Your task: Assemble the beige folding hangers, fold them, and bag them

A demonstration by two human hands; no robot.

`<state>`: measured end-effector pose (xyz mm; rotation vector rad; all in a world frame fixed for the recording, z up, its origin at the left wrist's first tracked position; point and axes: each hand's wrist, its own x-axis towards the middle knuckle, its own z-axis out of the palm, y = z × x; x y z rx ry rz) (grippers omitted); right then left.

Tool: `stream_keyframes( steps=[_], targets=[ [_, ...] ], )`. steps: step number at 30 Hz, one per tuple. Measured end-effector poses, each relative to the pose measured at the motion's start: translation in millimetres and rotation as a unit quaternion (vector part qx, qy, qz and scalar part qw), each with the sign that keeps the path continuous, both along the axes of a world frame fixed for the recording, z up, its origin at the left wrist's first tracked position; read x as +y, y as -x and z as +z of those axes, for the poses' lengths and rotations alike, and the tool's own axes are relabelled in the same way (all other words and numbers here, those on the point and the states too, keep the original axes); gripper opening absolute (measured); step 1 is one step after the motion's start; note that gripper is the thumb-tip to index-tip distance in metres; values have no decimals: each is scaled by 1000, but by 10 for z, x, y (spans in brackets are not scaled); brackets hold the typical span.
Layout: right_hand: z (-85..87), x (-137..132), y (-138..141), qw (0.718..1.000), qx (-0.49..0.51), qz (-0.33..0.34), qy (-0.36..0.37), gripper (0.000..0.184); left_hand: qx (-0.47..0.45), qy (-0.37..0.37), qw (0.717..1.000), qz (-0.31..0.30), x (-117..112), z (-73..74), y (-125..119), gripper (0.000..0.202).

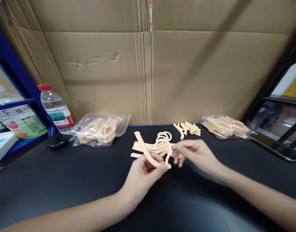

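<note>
The left hand [141, 177] pinches a curved beige strip [145, 149] at centre; the right hand's [198, 157] bent fingers' grip is unclear. Loose beige pieces [137, 146] and two filled clear-plastic bags [122, 122] remain.

Looks like makeshift workshop corner around you: black desk [53, 187], cardboard backing [94, 71], blue rack [14, 67], bagged parts [99, 132], loose curved pieces [143, 146].

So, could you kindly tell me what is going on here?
A person's left hand holds a long, curved, cream-coloured strip above a black tabletop. The right hand is close by, beside a loose pile of pale curved pieces; whether it touches one is unclear. A cluster of smaller cream pieces lies farther back, and clear plastic bags of similar pieces lie on either side.
</note>
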<state>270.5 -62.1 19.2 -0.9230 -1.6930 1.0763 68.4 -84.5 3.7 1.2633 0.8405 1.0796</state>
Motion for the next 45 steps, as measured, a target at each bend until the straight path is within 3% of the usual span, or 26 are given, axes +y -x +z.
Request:
stream_keyframes(
  steps=[1,3,5,8,11,14,17,20,25,29,32,37,42,45],
  targets=[
    [35,100,-117,996,-50,-40,-63,30,1,7,1000,5,2,13,4,26],
    [82,338,-369,949,-174,-125,-233,23,-3,19,1000,3,4,30,9,26],
    [83,580,-590,894,-288,-116,-323,26,0,27,1000,1,4,34,12,26],
    [0,845,-774,842,-403,-83,-349,36,10,37,999,8,7,20,17,26],
    [-108,954,-798,817,-459,-53,-344,36,10,34,999,6,10,1,28,27],
    [-168,969,-768,830,-447,-38,-333,28,1,33,999,5,5,-7,39,27],
    [-167,947,-734,864,-388,-60,-316,20,-7,38,999,9,-9,-1,44,26],
    [-100,869,-683,900,-287,-124,-303,18,-12,39,999,2,-21,1,47,24],
    [84,496,-508,923,-145,-229,-275,19,-17,24,1000,5,-12,-10,56,22],
    [146,134,-288,971,-38,-165,-169,25,-19,26,999,2,-3,-9,58,22],
    [132,-10,-118,990,46,-102,-81,27,-21,22,1000,0,0,-11,56,22],
    [70,-60,33,974,205,-42,92,30,-20,14,1000,1,1,-5,48,23],
    [13,-92,73,951,260,-49,163,28,-11,-1,1000,3,-2,11,44,23],
    [-20,-136,117,945,260,-27,195,37,-4,-2,1000,2,0,1,53,23]
  ],
)
